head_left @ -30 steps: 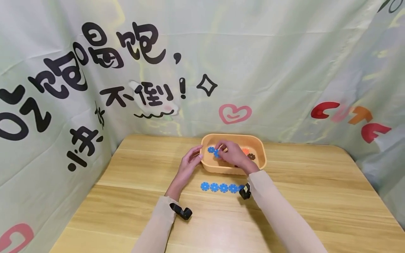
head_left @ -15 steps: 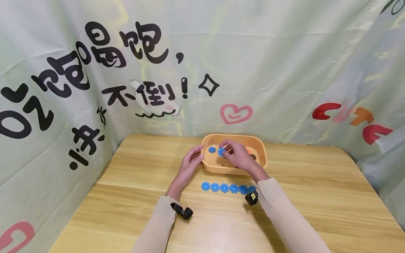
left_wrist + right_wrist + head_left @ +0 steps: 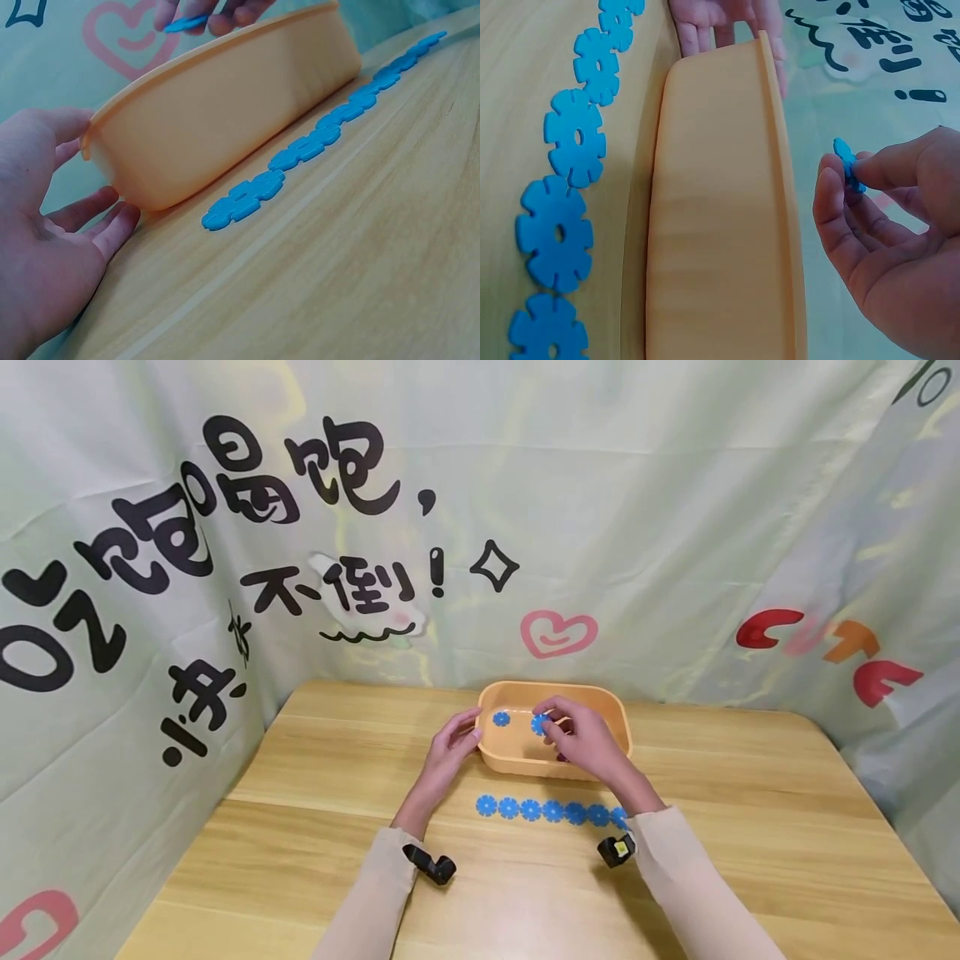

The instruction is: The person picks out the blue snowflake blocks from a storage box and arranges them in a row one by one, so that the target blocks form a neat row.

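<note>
My right hand [image 3: 588, 743] pinches a blue snowflake disc [image 3: 539, 725] between thumb and fingertips over the orange plastic basin [image 3: 525, 766]. The right wrist view shows that disc [image 3: 847, 163] held nearly edge-on, above the basin's rim. My left hand [image 3: 448, 752] touches the basin's left end; in the left wrist view some of its fingers [image 3: 112, 225] reach the wall near the base, others the rim. Inside the basin lies another blue disc [image 3: 501, 718]. A small dark red piece [image 3: 561, 758] shows by the front wall, while my right hand hides the basin's right part.
In front of the basin, a row of several blue snowflake discs [image 3: 530, 810] lies flat on the wooden table [image 3: 517, 893], running left to right under my right wrist. Behind the table hangs a printed curtain [image 3: 637, 527].
My right hand has moved right within the basin, carrying the blue disc away from the other blue one. More of the row's right end shows now. The left hand stays at the basin.
</note>
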Tool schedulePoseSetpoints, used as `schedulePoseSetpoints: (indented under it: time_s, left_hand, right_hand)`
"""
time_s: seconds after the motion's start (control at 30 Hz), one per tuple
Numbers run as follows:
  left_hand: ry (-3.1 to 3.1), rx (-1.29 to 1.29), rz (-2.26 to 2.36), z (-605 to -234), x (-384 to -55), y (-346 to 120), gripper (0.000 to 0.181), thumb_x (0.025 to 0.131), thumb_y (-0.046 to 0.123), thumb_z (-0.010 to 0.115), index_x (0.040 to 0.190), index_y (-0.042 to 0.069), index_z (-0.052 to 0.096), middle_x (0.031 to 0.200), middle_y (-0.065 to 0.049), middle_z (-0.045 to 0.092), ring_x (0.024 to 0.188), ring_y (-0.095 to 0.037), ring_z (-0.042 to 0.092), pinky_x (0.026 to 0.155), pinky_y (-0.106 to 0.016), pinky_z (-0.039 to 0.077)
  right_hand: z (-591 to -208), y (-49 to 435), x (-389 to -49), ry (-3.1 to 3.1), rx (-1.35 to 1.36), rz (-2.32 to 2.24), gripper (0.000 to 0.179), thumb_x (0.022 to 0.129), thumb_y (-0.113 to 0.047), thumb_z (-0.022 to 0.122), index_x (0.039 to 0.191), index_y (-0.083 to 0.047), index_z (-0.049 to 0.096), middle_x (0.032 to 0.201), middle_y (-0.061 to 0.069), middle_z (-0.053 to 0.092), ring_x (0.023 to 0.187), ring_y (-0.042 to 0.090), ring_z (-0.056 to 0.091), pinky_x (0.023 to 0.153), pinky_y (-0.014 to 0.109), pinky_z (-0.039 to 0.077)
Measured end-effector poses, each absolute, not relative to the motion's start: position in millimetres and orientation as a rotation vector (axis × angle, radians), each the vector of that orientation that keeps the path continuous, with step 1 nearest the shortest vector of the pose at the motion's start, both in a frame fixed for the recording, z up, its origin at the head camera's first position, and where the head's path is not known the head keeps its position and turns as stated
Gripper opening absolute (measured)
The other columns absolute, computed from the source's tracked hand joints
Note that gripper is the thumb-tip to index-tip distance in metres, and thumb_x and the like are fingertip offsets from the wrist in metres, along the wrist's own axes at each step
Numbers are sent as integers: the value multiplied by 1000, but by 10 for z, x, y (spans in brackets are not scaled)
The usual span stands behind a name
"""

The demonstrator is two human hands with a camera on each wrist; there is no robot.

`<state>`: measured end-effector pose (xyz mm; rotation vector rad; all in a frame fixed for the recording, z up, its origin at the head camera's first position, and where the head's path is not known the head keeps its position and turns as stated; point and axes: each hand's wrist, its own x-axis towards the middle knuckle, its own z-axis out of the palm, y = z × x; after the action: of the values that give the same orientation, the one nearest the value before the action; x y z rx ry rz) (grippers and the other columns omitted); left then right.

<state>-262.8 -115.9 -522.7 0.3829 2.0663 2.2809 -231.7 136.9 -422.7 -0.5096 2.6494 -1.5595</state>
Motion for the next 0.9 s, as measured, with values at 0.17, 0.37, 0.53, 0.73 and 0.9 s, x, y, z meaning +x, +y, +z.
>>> schedulePoseSetpoints:
  time_s: [0.17,0.37,0.53,0.73,0.9]
  left_hand:
    - [2065,358,2290,-5240,-2632,-1156,43,104,23,63,145,16,57,147,-15,52,134,-30,54,103,-33,52]
    - [2068,360,2289,-5246,-2638,-1146,46,103,26,65,146,14,56,147,-16,52,133,-32,54,104,-34,52]
    - [2067,355,2281,-5248,-2643,-1142,43,104,25,64,145,16,57,146,-14,53,133,-30,54,104,-33,52]
    - [2075,369,2288,-5224,-2639,-1143,45,103,26,64,146,14,56,148,-15,52,135,-32,53,104,-33,52]
    - [2062,376,2296,-5225,-2633,-1142,46,103,27,65,146,13,56,147,-18,52,135,-32,53,103,-33,53]
  right_hand:
    - [-4250,1434,-2265,2650,-525,-1624,21,103,-3,60,122,-9,65,100,23,66,81,44,67,70,55,62]
    - [-4254,1533,-2180,2646,-544,-1691,22,102,0,60,123,-6,64,98,22,64,80,44,68,71,48,64]
    - [-4212,1636,-2065,2733,-548,-1658,20,103,-5,62,122,-9,66,102,16,68,81,37,69,70,39,63]
    - [-4222,1778,-1934,2764,-531,-1660,23,103,-6,62,125,-8,66,107,12,68,83,30,69,71,30,62]
    - [-4250,1896,-1814,2785,-521,-1641,24,104,-6,60,127,-7,65,104,10,68,80,26,68,70,34,63]
